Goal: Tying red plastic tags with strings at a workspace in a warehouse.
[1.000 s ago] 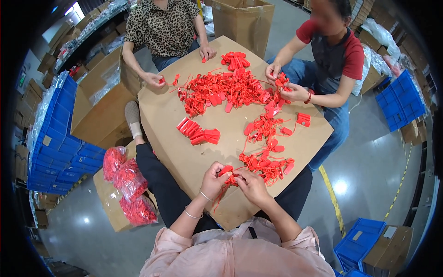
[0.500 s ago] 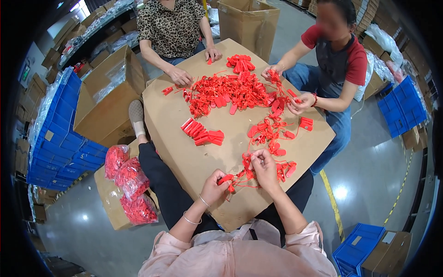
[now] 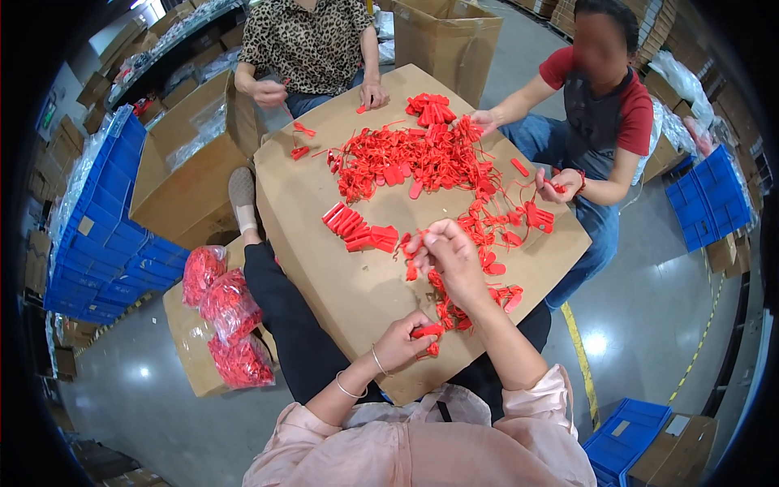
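In the lower middle of the frame, the left hand pinches a small, hard-looking red plastic piece. Higher up, the right hand, apart from it, grips a dangling red bunch of bits and thin string. They look light; flat sides seem best to hold. The string is probably floppy. A tangled red heap covers the brown cardboard table's upper middle; loose red strings near the right forearm could snag.
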A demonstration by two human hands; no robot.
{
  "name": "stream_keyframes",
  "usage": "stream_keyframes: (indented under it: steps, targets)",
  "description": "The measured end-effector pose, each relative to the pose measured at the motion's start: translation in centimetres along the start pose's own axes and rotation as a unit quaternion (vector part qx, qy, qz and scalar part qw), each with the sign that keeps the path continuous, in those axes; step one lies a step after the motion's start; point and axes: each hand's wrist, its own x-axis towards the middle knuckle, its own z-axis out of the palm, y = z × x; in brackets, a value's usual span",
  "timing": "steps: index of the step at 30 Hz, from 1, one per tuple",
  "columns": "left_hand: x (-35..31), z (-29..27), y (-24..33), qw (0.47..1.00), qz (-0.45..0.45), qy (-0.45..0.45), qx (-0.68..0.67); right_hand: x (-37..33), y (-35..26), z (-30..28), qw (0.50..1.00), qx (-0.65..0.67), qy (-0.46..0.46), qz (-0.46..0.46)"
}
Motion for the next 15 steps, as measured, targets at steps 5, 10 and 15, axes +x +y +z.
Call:
stream_keyframes:
  steps: [5, 10, 15]
  targets:
    - [-1.0, -1.2, -0.8, 0.998, -0.002, -0.058, 0.014, 0.6, 3.1, 0.1, 0.997, 0.004, -0.063, 0.040]
    - [-1.8, -4.3, -2.0, 0.990, -0.106, 0.097, 0.002, -0.2, 6.7, -4.1, 0.840, -0.534, -0.090, 0.031]
    - [-2.9, -7.1, -2.2, 0.974, -0.120, 0.166, -0.092, -1.6, 5.8, -4.0, 0.785, -0.610, -0.108, -0.020]
